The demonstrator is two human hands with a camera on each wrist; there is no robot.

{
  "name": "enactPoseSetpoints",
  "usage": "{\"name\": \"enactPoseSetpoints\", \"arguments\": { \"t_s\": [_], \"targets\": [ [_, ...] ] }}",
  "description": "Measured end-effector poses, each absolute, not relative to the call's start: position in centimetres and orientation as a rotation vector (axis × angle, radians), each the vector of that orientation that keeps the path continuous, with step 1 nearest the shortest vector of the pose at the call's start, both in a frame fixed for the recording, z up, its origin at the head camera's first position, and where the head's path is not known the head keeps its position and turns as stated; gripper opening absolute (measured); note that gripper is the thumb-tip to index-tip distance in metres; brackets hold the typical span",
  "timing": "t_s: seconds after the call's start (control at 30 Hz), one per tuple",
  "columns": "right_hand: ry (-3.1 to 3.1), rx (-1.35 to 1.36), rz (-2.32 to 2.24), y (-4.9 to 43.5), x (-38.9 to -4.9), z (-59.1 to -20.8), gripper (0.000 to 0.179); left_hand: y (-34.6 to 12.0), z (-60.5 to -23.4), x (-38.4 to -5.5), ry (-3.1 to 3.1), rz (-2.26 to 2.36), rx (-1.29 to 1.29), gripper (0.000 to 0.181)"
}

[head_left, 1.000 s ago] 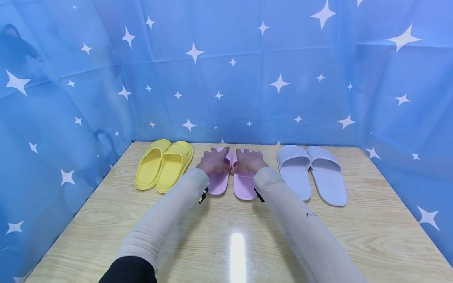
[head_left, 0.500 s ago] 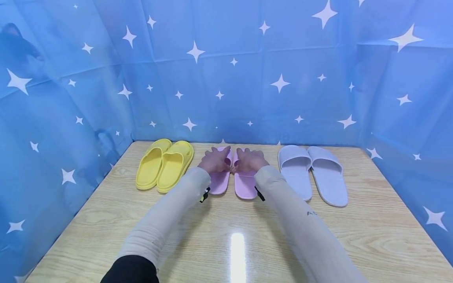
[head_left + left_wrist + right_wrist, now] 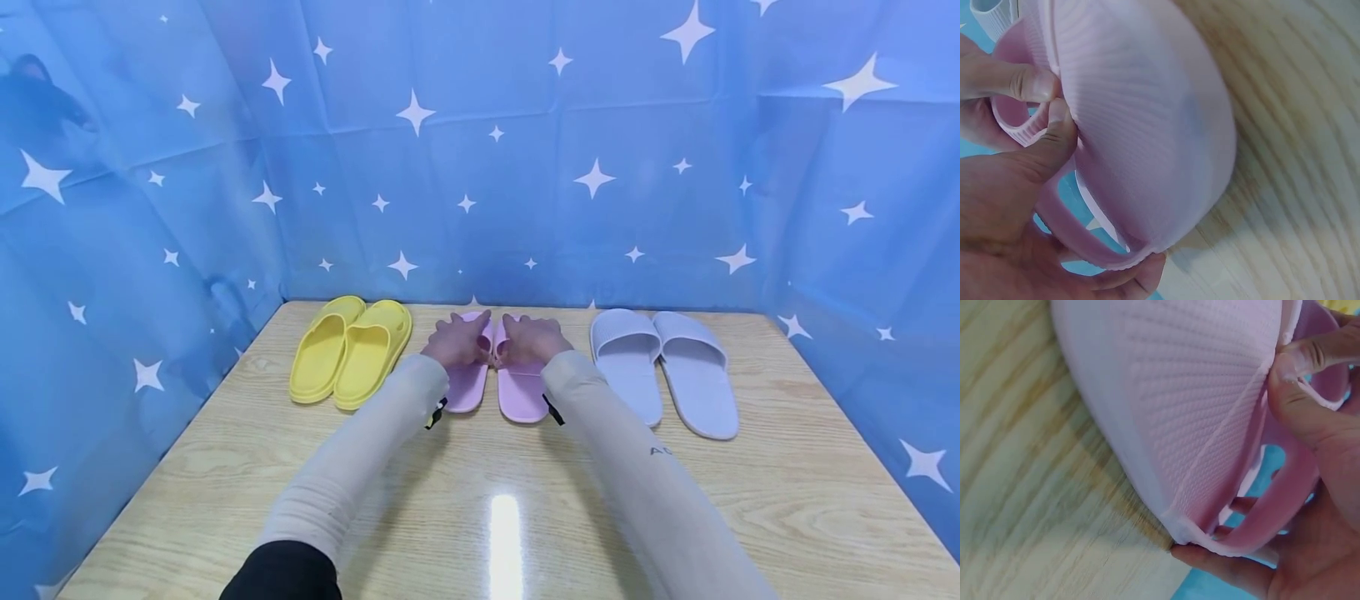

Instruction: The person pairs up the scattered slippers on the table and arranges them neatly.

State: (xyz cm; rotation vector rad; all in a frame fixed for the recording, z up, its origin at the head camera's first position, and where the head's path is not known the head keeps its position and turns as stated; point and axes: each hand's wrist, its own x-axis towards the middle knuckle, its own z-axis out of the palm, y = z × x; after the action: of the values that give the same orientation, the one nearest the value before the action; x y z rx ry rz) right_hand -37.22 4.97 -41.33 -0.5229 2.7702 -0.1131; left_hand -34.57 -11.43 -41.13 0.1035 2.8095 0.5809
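Observation:
Two pink slippers lie side by side at the back middle of the table, toes toward the backdrop. Over the left slipper (image 3: 467,390) is my left hand (image 3: 453,342), gripping it across the strap. My right hand (image 3: 534,340) holds the right slipper (image 3: 521,396) the same way. Close up in the left wrist view, the thumb presses the inner edge of the ribbed footbed (image 3: 1141,112) while fingers reach round the strap's outer side. The right wrist view shows the right thumb on the inner edge of its footbed (image 3: 1197,394), fingers around the strap. The two thumbs meet between the slippers.
A yellow pair of slippers (image 3: 362,367) stands to the left on the wooden table (image 3: 420,517). To the right lies a pale grey-lilac pair (image 3: 697,387). A blue star-print cloth (image 3: 510,233) hangs behind the table and along both sides.

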Motion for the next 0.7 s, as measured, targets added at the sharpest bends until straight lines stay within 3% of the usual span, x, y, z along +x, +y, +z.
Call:
{"name": "enactPoseSetpoints", "arguments": {
  "t_s": [0.7],
  "targets": [
    [2.767,-0.462,-0.222,4.94,-37.47,-41.49,0.093,-11.73,-40.86,-34.71,2.759,0.586,0.118,0.094]
  ]
}}
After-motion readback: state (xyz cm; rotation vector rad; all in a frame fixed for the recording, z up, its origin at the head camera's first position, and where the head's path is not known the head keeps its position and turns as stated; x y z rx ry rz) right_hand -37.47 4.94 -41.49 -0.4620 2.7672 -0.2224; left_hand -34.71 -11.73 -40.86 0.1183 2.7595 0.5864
